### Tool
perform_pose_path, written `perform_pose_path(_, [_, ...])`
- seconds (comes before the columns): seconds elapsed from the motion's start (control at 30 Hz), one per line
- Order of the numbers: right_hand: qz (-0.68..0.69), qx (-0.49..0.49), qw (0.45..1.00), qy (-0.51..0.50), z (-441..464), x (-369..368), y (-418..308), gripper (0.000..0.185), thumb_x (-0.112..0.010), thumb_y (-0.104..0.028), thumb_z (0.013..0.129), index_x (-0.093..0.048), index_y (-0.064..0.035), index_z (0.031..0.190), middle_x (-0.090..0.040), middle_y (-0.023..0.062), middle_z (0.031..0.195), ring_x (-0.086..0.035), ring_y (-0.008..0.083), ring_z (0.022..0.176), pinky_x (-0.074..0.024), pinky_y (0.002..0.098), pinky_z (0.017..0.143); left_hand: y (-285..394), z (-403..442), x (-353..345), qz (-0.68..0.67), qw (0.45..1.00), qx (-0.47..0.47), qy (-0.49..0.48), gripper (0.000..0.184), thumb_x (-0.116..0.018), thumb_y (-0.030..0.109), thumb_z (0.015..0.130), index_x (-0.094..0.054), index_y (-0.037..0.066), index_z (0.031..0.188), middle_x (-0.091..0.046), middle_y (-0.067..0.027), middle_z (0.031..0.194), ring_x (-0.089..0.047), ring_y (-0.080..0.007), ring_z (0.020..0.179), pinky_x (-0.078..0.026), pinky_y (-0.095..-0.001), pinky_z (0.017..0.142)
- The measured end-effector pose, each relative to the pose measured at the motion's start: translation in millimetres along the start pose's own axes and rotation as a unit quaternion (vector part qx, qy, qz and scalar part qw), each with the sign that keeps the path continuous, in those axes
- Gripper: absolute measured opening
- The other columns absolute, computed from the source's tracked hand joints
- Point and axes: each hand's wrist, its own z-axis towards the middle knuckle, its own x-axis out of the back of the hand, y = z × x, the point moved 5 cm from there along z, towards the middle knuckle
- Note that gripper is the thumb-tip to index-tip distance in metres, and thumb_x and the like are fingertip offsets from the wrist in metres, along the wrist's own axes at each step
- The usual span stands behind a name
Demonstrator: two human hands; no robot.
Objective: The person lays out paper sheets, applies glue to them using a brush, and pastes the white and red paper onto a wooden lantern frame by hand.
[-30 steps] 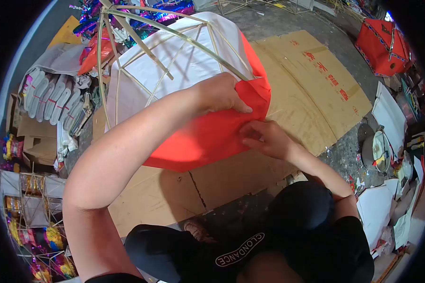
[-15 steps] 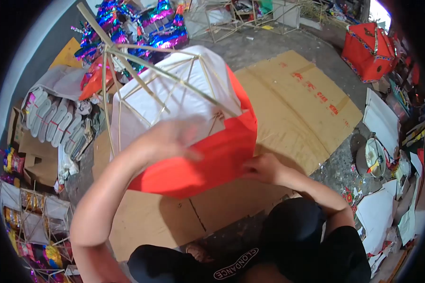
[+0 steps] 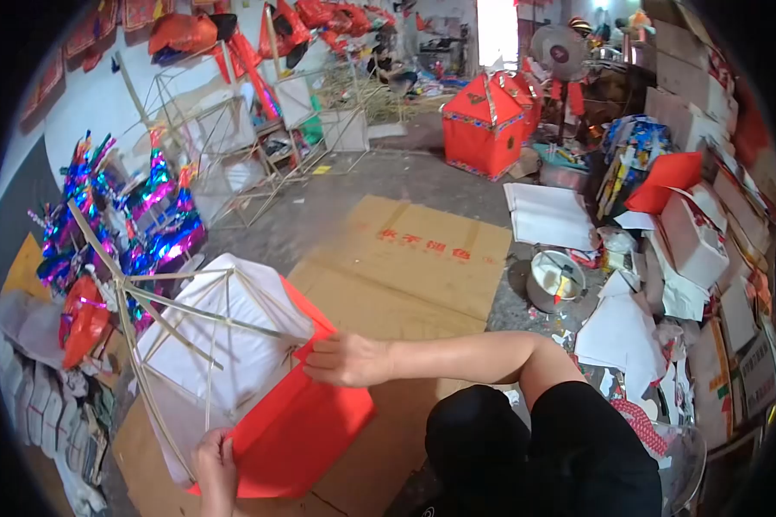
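Observation:
A frame of bamboo sticks (image 3: 227, 320) stands tilted before me at lower left, its poles crossing at the upper left. White covering (image 3: 252, 366) lines its inside, and a red sheet (image 3: 297, 439) covers the side nearest me. My left hand (image 3: 215, 470) is closed on the sheet's lower left edge, thumb on top; part of this hand is cut off by the picture's bottom. At the upper right corner of the red side, my right hand (image 3: 349, 360) pinches the sheet's edge, fingers curled over it. Whether a stick lies under either grip is hidden.
Flattened cardboard (image 3: 405, 276) lies beneath the work. Shiny tinsel pieces (image 3: 159, 224) and folded paper stacks (image 3: 47, 405) are at left. A red house-shaped box (image 3: 483, 129) stands farther back. To the right are a bucket (image 3: 553, 280) and white sheets (image 3: 625, 332).
The view has swung up and right, showing more room. My left hand has gone from above the red sheet to its lower left edge; my right hand now grips the upper right corner.

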Motion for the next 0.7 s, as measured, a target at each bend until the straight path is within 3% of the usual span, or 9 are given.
perform_pose_path(0.07, [-0.051,0.006,0.999,-0.014,-2.7,3.9,-3.5,0.023,-0.058,-0.011,0.070,-0.060,-0.0029,0.091,-0.058,0.0057,0.091,-0.054,0.0160,0.071,-0.0453,0.0300,0.052,7.5,-2.3,3.0,0.016,0.999,-0.034,0.035,0.013,-0.053,-0.005,0.077,-0.060,-0.004,0.088,-0.059,-0.0204,0.081,-0.058,-0.0362,0.075,-0.044,-0.0419,0.066])
perform_pose_path(0.13, [-0.103,0.007,0.995,-0.016,-5.1,12.2,-6.0,0.027,-0.058,-0.012,0.070,-0.060,-0.0024,0.095,-0.061,0.0082,0.098,-0.054,0.0156,0.075,-0.0470,0.0290,0.052,-0.6,-5.1,0.0,0.023,0.995,-0.094,0.039,0.016,-0.052,-0.005,0.078,-0.059,-0.004,0.092,-0.058,-0.0198,0.080,-0.056,-0.0368,0.073,-0.043,-0.0431,0.065])
perform_pose_path(0.23, [-0.139,-0.009,0.988,-0.063,-17.7,-6.0,-5.7,0.036,-0.057,-0.013,0.071,-0.060,-0.0021,0.104,-0.058,0.0098,0.116,-0.054,0.0114,0.067,-0.0464,0.0243,0.048,15.7,-8.8,8.9,0.091,0.979,-0.166,0.076,0.022,-0.052,-0.005,0.076,-0.058,-0.004,0.097,-0.056,-0.0181,0.078,-0.053,-0.0369,0.073,-0.041,-0.0435,0.064])
perform_pose_path(0.27, [-0.138,-0.008,0.988,-0.074,-20.9,-10.9,-5.5,0.037,-0.057,-0.013,0.071,-0.060,-0.0019,0.106,-0.058,0.0104,0.116,-0.054,0.0112,0.064,-0.0466,0.0240,0.047,23.6,-11.4,13.9,0.124,0.970,-0.185,0.094,0.024,-0.052,-0.004,0.076,-0.058,-0.003,0.099,-0.056,-0.0174,0.077,-0.052,-0.0368,0.073,-0.040,-0.0434,0.064])
perform_pose_path(0.37, [-0.132,-0.001,0.986,-0.101,-20.7,-13.5,-2.7,0.040,-0.056,-0.014,0.072,-0.058,-0.0012,0.109,-0.058,0.0124,0.116,-0.053,0.0107,0.056,-0.0472,0.0240,0.046,-4.8,-38.6,13.3,-0.016,0.991,-0.089,0.101,0.025,-0.054,-0.002,0.071,-0.059,0.000,0.095,-0.054,-0.0153,0.075,-0.053,-0.0350,0.076,-0.039,-0.0430,0.068])
perform_pose_path(0.47, [-0.119,0.006,0.986,-0.113,-21.0,-8.5,-2.9,0.044,-0.056,-0.015,0.072,-0.056,-0.0003,0.113,-0.057,0.0148,0.118,-0.053,0.0107,0.052,-0.0478,0.0251,0.046,2.6,-83.5,16.3,0.304,0.912,-0.277,0.007,0.046,-0.047,0.014,0.086,-0.044,-0.001,0.129,-0.047,-0.0175,0.131,-0.045,-0.0345,0.121,-0.033,-0.0465,0.103])
perform_pose_path(0.63, [-0.088,0.009,0.992,-0.089,-24.5,-14.2,-1.2,0.047,-0.056,-0.015,0.071,-0.055,0.0008,0.116,-0.057,0.0174,0.120,-0.055,0.0118,0.052,-0.0484,0.0269,0.046,-14.3,-93.3,20.4,0.259,0.922,-0.274,0.083,0.039,-0.040,0.006,0.087,-0.047,-0.003,0.125,-0.051,-0.0172,0.126,-0.049,-0.0322,0.118,-0.035,-0.0476,0.102])
perform_pose_path(0.7, [-0.068,-0.006,0.995,-0.071,-20.3,-13.4,-0.2,0.042,-0.056,-0.012,0.070,-0.057,0.0000,0.111,-0.062,0.0138,0.105,-0.055,0.0115,0.050,-0.0468,0.0266,0.044,-16.2,-92.7,19.5,0.246,0.926,-0.271,0.091,0.039,-0.039,0.006,0.087,-0.048,-0.003,0.124,-0.052,-0.0171,0.124,-0.049,-0.0313,0.118,-0.035,-0.0470,0.102])
